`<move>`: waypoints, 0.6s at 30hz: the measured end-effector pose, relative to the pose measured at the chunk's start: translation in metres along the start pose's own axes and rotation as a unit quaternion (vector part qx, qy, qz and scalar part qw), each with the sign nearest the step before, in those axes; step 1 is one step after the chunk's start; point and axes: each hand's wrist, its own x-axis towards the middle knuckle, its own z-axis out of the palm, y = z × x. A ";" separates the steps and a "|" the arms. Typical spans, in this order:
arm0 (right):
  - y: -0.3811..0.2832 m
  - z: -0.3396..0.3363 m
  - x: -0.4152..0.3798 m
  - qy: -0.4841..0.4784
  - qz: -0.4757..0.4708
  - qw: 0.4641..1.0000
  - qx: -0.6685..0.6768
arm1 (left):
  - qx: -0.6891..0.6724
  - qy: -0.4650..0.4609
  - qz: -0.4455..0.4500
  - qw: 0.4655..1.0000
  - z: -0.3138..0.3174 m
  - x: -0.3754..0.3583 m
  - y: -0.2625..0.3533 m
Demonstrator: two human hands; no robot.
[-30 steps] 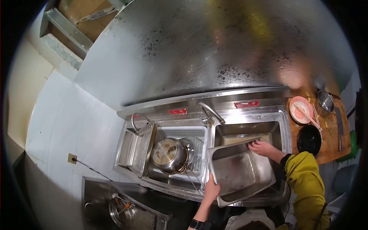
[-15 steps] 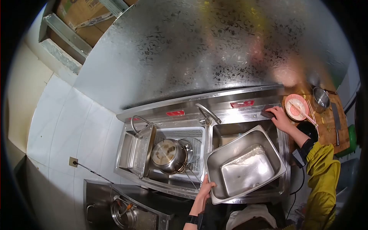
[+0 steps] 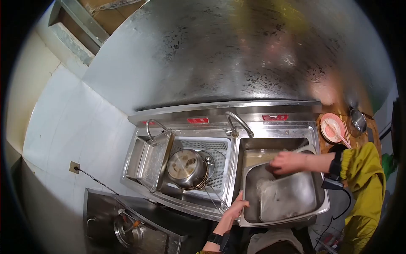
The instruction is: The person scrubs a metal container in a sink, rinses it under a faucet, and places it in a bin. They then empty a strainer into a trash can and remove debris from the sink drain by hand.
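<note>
A deep rectangular stainless steel pan (image 3: 292, 199) rests tilted over the right sink bowl (image 3: 256, 148), its near edge at the counter front. My left hand (image 3: 237, 207) grips the rim at the pan's left near corner, thumb on the inner side. My right hand (image 3: 289, 162) reaches into the pan by its far left wall, fingers curled downward around a dark sponge that is mostly hidden beneath them. The pan's floor looks wet and shiny.
The left bowl holds an upturned pot (image 3: 185, 167), a white basket (image 3: 224, 148) and a leaning steel tray (image 3: 158, 163). A faucet (image 3: 239, 125) arches behind. On the right, a pink-rimmed plate (image 3: 332, 127) and a steel cup (image 3: 358, 120) stand on a wooden board.
My right hand has taken the dark sponge from the sink's back right corner and brought it left into the pan. The pan has turned straighter; my left hand stays on its rim.
</note>
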 end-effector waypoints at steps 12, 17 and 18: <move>-0.032 0.156 0.034 -0.002 -0.201 0.973 -0.111 | 0.090 -0.052 -0.053 0.993 0.008 0.018 -0.003; -0.053 0.175 -0.007 -0.195 -0.192 0.955 -0.112 | 0.073 -0.058 -0.036 0.995 0.006 0.022 -0.001; -0.054 0.177 -0.015 -0.214 -0.177 0.957 -0.088 | 0.075 -0.062 -0.025 0.995 0.007 0.020 0.000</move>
